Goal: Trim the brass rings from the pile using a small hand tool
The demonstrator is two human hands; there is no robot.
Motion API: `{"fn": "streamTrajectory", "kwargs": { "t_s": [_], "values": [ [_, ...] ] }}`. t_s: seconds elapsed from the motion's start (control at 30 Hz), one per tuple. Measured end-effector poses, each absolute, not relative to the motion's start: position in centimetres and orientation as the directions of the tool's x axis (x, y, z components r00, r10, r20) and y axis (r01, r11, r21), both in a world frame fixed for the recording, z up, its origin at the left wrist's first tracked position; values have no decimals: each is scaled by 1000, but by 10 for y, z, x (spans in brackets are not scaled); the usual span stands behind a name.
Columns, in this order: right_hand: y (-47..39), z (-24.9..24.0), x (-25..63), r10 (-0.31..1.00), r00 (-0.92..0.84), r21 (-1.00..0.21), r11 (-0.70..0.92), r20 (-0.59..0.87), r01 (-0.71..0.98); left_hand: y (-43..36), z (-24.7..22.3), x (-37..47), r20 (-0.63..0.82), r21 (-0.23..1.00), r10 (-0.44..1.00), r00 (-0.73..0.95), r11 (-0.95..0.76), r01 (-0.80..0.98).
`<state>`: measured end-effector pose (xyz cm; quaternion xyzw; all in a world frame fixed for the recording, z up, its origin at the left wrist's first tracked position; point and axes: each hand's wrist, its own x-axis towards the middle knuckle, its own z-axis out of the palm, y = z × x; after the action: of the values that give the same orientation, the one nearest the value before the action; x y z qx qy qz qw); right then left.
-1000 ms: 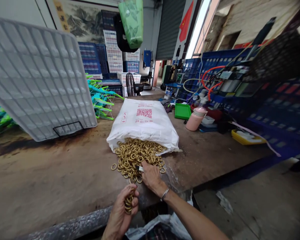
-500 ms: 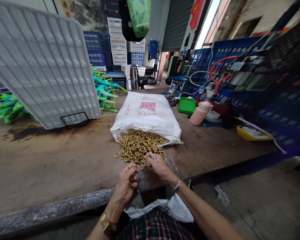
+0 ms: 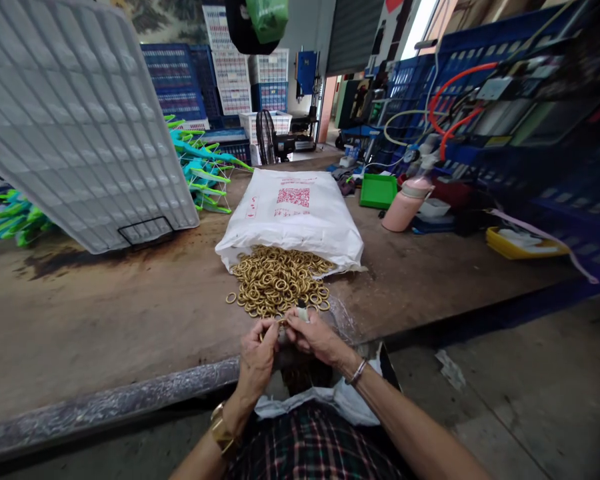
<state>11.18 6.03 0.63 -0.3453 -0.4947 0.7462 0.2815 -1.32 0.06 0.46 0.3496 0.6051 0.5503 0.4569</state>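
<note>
My left hand [image 3: 257,353] is closed, thumb and fingertips pinching a brass-coloured ring [image 3: 282,323]. Another ring seems to sit within its curled fingers. Close beside it, my right hand [image 3: 317,339] is also closed, its fingertips meeting the same ring from the other side. A small pale piece with a dark tip [image 3: 303,309] sticks up from the right hand; its kind is unclear. Just beyond both hands, a heap of brass rings [image 3: 277,283] spills from the mouth of a white woven sack [image 3: 325,207] with red print. One loose ring [image 3: 231,298] lies left of the heap.
The brown worktable [image 3: 130,320] has a worn front edge. A pale ribbed plastic crate [image 3: 95,133] stands on its left, with green and blue hangers [image 3: 203,170] behind. To the right are a green tray [image 3: 379,191], a pink bottle [image 3: 405,205] and a yellow tray [image 3: 523,245].
My right hand has come back from the heap's edge toward me and now meets the left hand. A ring is between their fingertips. The view has tilted slightly downward.
</note>
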Motion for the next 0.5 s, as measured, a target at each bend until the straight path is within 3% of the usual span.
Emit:
{"fn": "streamTrajectory", "kwargs": {
  "t_s": [0.1, 0.2, 0.33, 0.43, 0.5],
  "values": [
    [60, 6, 113, 829, -526, -982, -158, -191, 107, -1, 5, -11, 49, 983, 933, -355, 17, 180],
    [60, 11, 114, 862, -490, -977, -27, -129, 210, -1, 5, -8, 104, 971, 934, -342, -21, 237],
    [61, 14, 114, 878, -465, -966, 12, -113, 258, -3, 5, -5, -141, 989, 953, -267, 146, -1],
    [60, 10, 114, 881, -463, -967, 26, -98, 255, -5, 7, -5, -371, 899, 921, -121, 323, -296],
    [60, 7, 114, 859, -501, -975, 10, -105, 223, -7, 9, -5, -413, 836, 909, -45, 360, -415]
  ]
}}
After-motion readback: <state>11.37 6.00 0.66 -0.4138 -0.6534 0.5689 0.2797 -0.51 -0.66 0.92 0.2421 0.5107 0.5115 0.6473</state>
